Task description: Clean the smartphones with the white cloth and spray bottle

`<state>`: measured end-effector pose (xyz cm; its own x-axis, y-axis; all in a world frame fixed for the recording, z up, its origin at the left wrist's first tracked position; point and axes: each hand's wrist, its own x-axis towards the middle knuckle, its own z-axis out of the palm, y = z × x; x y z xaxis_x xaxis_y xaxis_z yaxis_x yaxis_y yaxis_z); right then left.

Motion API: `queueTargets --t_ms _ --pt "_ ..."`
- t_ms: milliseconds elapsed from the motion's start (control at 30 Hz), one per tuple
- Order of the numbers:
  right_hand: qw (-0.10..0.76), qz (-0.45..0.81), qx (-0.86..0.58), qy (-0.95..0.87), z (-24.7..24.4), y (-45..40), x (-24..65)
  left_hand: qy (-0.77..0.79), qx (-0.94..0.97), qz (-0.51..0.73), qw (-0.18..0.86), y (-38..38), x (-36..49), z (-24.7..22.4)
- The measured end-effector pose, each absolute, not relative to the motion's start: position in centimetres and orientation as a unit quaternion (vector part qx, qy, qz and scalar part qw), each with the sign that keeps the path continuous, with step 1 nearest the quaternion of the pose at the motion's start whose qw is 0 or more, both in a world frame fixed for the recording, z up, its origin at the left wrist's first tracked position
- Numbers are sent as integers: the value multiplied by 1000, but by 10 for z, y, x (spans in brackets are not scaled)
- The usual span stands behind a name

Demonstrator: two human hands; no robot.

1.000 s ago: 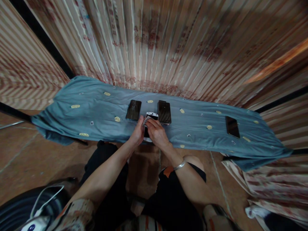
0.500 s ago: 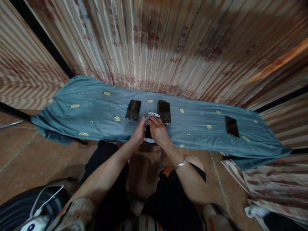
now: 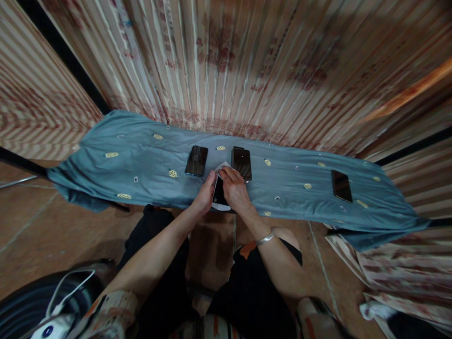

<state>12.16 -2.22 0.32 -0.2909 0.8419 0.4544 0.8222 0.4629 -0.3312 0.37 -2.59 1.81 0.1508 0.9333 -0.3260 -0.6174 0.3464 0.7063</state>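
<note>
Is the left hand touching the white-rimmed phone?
Touching: the head view shows the left hand against the left edge of the white-rimmed phone.

Left hand (image 3: 204, 195): thumb (image 3: 211, 176) extended forward, remaining digits mostly hidden. Right hand (image 3: 237, 190): palm down, fingers (image 3: 229, 174) bent and bunched, just right of the left thumb. Left forearm (image 3: 158, 254) and right forearm (image 3: 279, 263) slant inward toward the fingers.
</note>
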Motion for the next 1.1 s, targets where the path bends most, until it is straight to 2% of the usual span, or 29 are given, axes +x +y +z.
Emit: queueTargets --t_ms 233,467,733,1100 --pt "284 14 -541 -791 4 -21 125 363 210 500 758 -27 -1 21" --pt "338 5 -516 -787 -4 -16 133 341 223 493 768 -26 -7 23" --pt "362 -2 -514 -778 -6 -14 139 331 214 511 764 -25 -11 30" --pt "350 -1 -511 -785 -11 -22 135 343 180 533 752 -19 -19 35"
